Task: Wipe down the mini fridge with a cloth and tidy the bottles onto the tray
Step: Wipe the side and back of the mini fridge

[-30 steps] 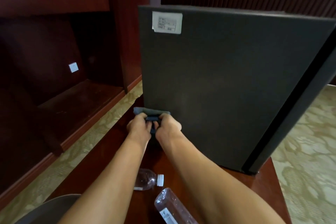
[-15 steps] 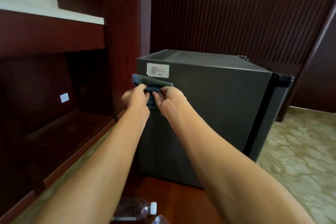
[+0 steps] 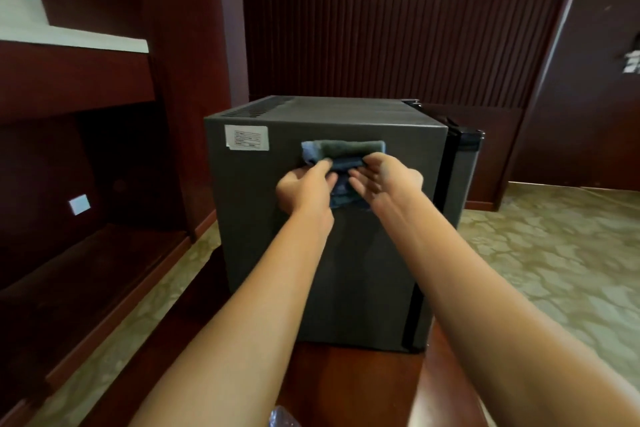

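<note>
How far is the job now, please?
Done: cannot tell which surfaces are already clean. In hand: left hand and right hand hold the cloth against the fridge side, near its top. Left: the bottle at the lower edge; no tray visible.

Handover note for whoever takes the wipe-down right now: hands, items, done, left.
Left hand: pinches the cloth against the mini fridge side panel.
Right hand: holds the same cloth, beside the left.
Cloth sits high on the panel, right of the white label.
Fridge stands on the wooden table; a bottle peeks in at the bottom edge. No tray in view.
Done: wiping under way.
Left: finish wiping, bottles onto tray.
</note>
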Demonstrator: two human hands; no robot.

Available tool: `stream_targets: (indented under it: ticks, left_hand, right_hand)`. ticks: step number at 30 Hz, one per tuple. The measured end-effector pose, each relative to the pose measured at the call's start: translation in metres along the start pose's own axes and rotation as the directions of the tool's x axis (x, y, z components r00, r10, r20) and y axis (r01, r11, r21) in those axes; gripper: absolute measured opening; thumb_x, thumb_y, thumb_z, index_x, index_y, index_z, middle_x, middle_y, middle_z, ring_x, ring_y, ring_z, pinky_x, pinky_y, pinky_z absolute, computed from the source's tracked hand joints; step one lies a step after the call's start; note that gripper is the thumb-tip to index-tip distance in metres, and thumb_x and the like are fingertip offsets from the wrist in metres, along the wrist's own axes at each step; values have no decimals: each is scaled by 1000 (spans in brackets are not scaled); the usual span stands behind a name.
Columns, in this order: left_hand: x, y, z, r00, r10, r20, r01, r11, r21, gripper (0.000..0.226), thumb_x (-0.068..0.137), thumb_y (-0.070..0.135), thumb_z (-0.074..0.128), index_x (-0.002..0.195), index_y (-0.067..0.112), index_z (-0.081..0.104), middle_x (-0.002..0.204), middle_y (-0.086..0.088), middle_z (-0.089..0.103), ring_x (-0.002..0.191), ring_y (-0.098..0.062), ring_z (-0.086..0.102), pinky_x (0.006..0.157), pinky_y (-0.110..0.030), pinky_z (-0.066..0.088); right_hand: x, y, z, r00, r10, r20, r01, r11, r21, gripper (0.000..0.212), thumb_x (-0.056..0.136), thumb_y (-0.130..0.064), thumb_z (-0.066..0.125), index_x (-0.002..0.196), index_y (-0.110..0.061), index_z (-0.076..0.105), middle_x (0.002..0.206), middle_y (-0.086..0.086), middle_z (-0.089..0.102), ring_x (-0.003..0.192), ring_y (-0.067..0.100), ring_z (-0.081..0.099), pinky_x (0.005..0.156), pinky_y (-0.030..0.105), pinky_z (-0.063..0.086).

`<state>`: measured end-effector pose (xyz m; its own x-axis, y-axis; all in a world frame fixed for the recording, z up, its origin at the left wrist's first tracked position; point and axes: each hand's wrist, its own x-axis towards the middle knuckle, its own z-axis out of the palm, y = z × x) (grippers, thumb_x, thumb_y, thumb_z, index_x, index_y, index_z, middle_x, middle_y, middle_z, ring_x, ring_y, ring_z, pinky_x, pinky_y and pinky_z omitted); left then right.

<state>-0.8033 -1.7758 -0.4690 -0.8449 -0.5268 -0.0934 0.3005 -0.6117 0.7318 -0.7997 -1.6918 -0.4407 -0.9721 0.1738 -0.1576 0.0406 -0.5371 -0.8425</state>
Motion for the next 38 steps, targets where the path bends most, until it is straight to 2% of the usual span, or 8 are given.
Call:
stream_targets:
  ticks: [5,9,15,19,22,27,32,38]
  left_hand:
    - [-27,-32,25,990,-86,110,79,995,65,19,79,-5,75,70,1,60,71,-11,66,58,-10,67,55,-20,55]
    - [-41,-32,41,976,-170,137,168,985,26,19,79,-11,73,71,-2,58,70,-13,64,60,-15,66,55,-24,58]
    - [-48,-30,64,979,-114,167,103,992,72,19,78,-8,74,66,-3,61,65,-13,66,54,-13,67,55,-23,58]
    - [-45,-43,60,987,-42,158,21,991,134,10,80,-2,75,84,-1,66,79,-13,71,56,-9,70,57,-20,57]
    - [-41,-59,42,991,-29,130,3,981,192,12,80,-1,74,84,5,64,82,-11,70,57,-7,70,56,-18,56]
    - [-37,-111,-8,995,-81,55,59,946,319,13,81,0,74,81,9,63,78,-9,69,60,-7,69,59,-21,57]
    - [-34,-171,-57,987,-141,-76,160,895,416,17,81,-1,73,78,11,61,76,-10,68,64,-12,68,61,-25,58]
    - [-34,-230,-94,975,-135,-175,211,807,551,14,78,6,71,88,11,62,81,-11,70,78,-25,72,79,-44,60]
  right_hand:
    - [3,-28,-46,993,-86,-80,83,996,-38,14,88,1,56,75,0,55,69,14,61,58,20,63,72,34,58]
    - [7,-40,-63,982,-159,-99,151,985,-81,17,87,1,57,71,0,55,64,13,61,46,15,62,50,25,56]
    - [18,-56,-74,946,-313,-82,300,943,-143,12,84,-1,59,73,0,59,67,14,65,54,20,68,54,28,57]
    - [23,-44,-79,924,-377,-65,359,914,-189,9,86,-6,60,80,0,57,71,14,67,62,23,71,54,29,57]
    - [26,-20,-92,940,-329,-92,307,931,-198,9,87,-7,58,83,0,55,74,15,68,66,25,73,60,33,61]
    - [36,36,-132,975,-177,-134,135,951,-280,15,88,-9,56,74,-2,55,64,14,64,54,22,68,56,32,59]
    - [46,91,-174,981,-48,-190,-37,907,-420,14,87,-17,58,88,-3,58,92,29,67,84,41,69,75,56,58]
    - [54,150,-206,958,-81,-275,-78,849,-522,13,84,-19,57,81,-7,55,90,20,68,83,34,68,80,55,55]
